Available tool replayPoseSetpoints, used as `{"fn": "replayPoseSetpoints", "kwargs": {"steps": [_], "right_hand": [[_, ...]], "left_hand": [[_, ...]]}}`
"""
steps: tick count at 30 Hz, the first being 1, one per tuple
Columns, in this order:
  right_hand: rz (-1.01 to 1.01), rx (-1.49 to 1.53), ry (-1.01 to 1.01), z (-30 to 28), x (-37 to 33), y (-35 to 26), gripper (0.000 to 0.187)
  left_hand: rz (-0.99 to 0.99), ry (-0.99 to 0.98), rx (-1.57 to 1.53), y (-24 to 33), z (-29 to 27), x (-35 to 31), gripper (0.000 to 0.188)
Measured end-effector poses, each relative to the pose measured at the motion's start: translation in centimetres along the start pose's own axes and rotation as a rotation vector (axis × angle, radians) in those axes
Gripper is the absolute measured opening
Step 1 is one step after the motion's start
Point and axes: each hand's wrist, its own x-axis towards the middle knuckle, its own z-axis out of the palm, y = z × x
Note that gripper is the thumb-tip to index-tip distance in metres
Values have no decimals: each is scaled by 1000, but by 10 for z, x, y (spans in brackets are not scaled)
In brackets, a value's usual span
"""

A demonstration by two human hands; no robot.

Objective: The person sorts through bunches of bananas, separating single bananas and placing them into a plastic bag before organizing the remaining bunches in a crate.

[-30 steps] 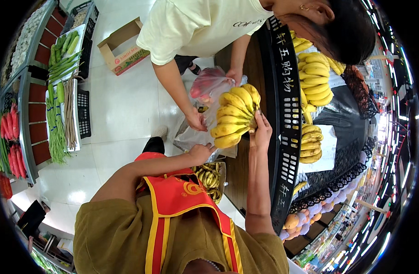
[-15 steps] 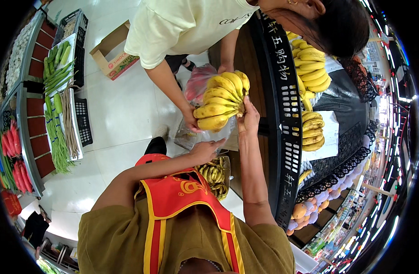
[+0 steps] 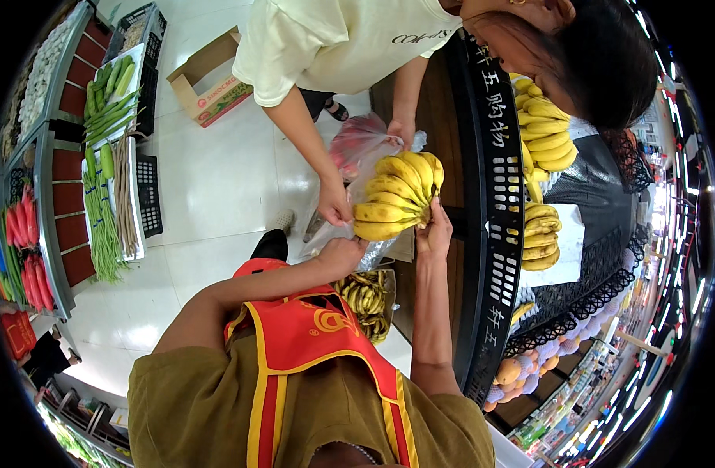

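A bunch of yellow bananas hangs from my right hand, whose fingers are closed round its stem end. Beside the lower left of the bunch, my left hand is curled at the edge of a clear plastic bag. The bag spreads behind and below the bananas. Facing me, a person in a pale shirt has one hand pinched at the bag's side and the other hand near its top, next to a thin bag with something pinkish-red inside.
A black slatted display rim runs close on the right, with more bananas and netted fruit behind it. Below my hands stands a box of browned bananas. An open carton lies on the floor; vegetable racks line the left.
My left hand has gone from a pointing finger to a curled grip at the bag. The bananas and my right hand sit slightly lower and farther right. The other person's far hand has shifted right.
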Motion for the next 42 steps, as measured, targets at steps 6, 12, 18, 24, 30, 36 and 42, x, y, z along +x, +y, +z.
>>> {"fn": "replayPoseSetpoints", "kwargs": {"steps": [6, 12, 18, 24, 30, 36, 42], "right_hand": [[13, -14, 27, -13, 4, 8, 30], [-8, -23, 30, -20, 0, 13, 30], [-59, -89, 56, -18, -6, 22, 30], [-134, -175, 35, -25, -5, 34, 22], [-270, -423, -22, -21, -8, 49, 26], [-383, -577, 44, 4, -9, 63, 32], [-447, -729, 84, 33, -20, 56, 34]], "left_hand": [[12, 80, 117, 7, -9, -10, 33], [41, 118, 131, -5, -7, -18, 26], [33, 34, 173, -4, -1, -18, 25], [66, 8, 178, -18, 11, -14, 28], [113, -81, 194, -23, 36, -14, 31], [50, -295, 59, -20, 18, -9, 31], [23, -354, -68, -20, 6, -13, 53]]}}
